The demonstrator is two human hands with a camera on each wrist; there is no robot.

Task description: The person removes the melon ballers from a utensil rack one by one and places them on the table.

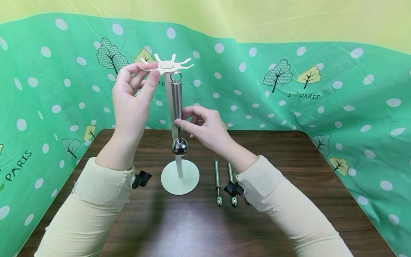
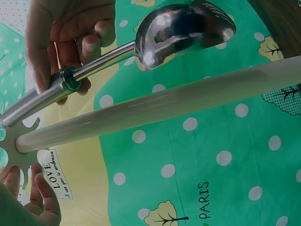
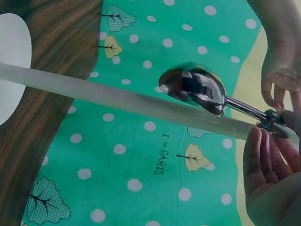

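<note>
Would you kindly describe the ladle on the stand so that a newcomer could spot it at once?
On the brown table stands a white stand with a star-shaped top. The ladle hangs from it by its ring, bowl down, pinched by the right hand. The other utensils lie flat on the table.

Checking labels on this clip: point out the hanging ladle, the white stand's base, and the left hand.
hanging ladle (image 1: pixel 177 96): head view, on its steel handle.
white stand's base (image 1: pixel 190 178): head view, on the round foot's right part.
left hand (image 1: pixel 131 103): head view, on the back of the hand.

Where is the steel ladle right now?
In the head view the ladle hangs at centre from the white rack, against its pole, right hand pinching its handle.
</note>
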